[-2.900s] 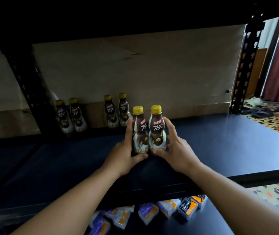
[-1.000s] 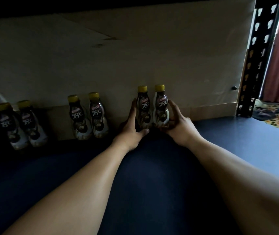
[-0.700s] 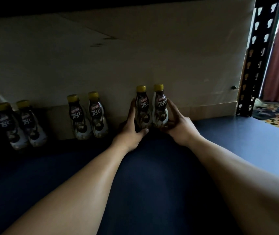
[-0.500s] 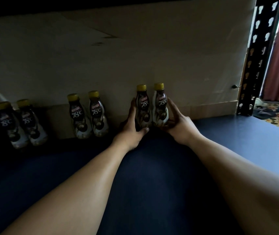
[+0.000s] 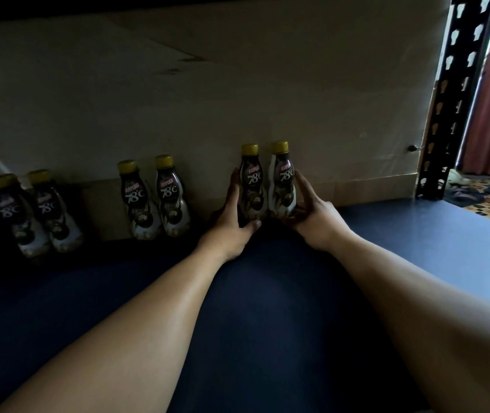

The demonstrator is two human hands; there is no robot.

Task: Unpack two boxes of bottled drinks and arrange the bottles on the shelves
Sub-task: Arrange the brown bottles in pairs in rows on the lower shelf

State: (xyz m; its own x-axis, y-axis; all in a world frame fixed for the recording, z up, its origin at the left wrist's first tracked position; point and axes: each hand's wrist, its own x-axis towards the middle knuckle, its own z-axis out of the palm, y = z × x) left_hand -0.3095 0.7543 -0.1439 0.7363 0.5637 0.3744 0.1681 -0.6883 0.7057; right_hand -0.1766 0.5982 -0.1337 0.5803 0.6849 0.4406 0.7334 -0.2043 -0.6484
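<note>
Dark shelf (image 5: 267,308) carries six bottles (image 5: 172,198) (three pairs).

Dim, underexposed; daylight enters from right, left side deep shadow, wide-angle edge distortion.

View: one wide-angle camera on my head.
Facing: forward and down into the shelf (image 5: 267,308), toward its tan back panel (image 5: 237,84).
Nearness: close; my forearms fill the lower frame, with my left grip (image 5: 230,225) and right grip (image 5: 318,222) mid-frame at full reach.
Centre: the left bottle (image 5: 251,189) and right bottle (image 5: 282,186) I hold.
Right edge: rack upright (image 5: 446,114).
</note>
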